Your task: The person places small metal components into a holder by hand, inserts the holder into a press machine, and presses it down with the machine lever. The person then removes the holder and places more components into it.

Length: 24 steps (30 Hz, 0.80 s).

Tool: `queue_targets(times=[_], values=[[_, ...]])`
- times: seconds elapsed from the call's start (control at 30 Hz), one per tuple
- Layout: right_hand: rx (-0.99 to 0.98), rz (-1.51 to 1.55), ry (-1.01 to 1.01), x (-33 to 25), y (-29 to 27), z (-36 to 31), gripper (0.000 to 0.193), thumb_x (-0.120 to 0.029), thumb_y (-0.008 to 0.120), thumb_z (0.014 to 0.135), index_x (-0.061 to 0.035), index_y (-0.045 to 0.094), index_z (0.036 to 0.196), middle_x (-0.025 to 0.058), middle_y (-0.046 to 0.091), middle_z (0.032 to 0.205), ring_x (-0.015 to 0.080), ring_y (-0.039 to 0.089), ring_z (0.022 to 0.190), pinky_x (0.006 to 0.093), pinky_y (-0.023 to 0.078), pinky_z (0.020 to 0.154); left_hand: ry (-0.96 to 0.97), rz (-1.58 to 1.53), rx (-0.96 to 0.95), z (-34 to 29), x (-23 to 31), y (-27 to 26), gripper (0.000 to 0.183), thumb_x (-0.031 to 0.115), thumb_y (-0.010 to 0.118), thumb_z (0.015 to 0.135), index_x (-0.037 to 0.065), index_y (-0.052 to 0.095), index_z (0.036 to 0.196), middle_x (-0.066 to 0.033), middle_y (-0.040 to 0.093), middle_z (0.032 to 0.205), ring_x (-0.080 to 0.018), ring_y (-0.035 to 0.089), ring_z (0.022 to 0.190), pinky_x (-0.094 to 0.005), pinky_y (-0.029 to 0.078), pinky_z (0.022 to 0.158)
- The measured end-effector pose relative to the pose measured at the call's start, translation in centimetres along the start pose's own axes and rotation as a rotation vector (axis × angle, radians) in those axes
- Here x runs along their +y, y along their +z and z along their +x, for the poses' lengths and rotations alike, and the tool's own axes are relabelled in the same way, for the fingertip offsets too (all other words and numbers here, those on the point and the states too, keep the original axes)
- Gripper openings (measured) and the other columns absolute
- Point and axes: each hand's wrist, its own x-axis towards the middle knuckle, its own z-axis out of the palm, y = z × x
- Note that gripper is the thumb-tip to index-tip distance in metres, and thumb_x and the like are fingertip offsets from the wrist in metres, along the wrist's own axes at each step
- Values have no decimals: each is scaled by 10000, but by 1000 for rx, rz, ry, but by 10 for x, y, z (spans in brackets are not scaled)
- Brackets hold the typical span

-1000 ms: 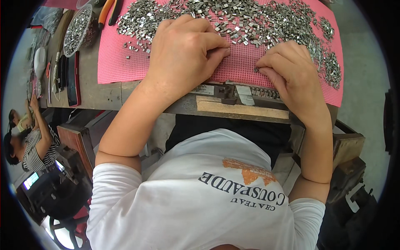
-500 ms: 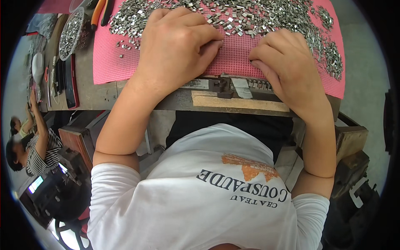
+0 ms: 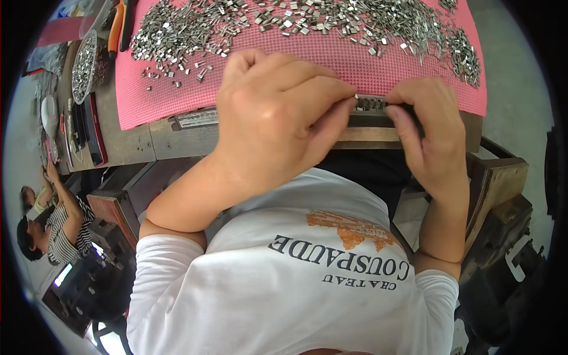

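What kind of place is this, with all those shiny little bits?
It looks like a small workshop. Heaps of tiny metal pieces lie on a pink mat over a worn wooden bench. Both hands, left hand and right hand, hold a short strip of metal pieces. Pliers lie nearby.

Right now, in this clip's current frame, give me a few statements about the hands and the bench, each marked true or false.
1. Both hands meet at a small row of metal pieces. True.
2. The mat is blue. False: it is pink.
3. Loose metal pieces lie scattered on the mat. True.
4. The left hand rests in the lap. False: it is up at the bench edge, opposite the right hand.
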Motion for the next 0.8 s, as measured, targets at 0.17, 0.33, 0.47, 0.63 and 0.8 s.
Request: queue_targets(times=[0.17,0.33,0.47,0.63,0.8], values=[[44,-47,-46,-2,11,-4,218,-34,753,794,-67,651,984,54,640,942,280,603,882,410,425,784,30,55,-21,-3,9,19,189,63,848,730,119,782,899,6,756,881,-159,672,783,-324,394,718],[80,-74,-62,-1,17,-2,252,-34,766,761,-69,646,980,52,631,938,277,606,889,414,434,786,39,113,19,-5,10,27,218,65,850,704,125,782,902,9,740,880,-172,663,790,-327,395,718],[58,-57,-60,-4,16,0,213,0,733,813,-40,646,1003,101,646,960,314,603,878,416,444,793,4,74,1,-6,7,24,212,65,848,709,117,785,904,2,740,886,-186,662,813,-329,421,736],[38,-8,-55,-7,11,2,220,-8,736,814,-29,646,1014,119,650,977,331,607,897,425,456,802,-116,-22,-47,-4,10,14,281,74,858,729,90,811,1005,-54,749,906,-224,677,843,-335,501,784],[3,-41,-46,1,0,12,262,1,711,846,-17,670,1104,135,678,1070,355,627,987,414,474,866,-26,115,77,15,-28,-4,283,10,792,810,95,807,1079,-95,766,968,-241,723,869,-323,575,776]])
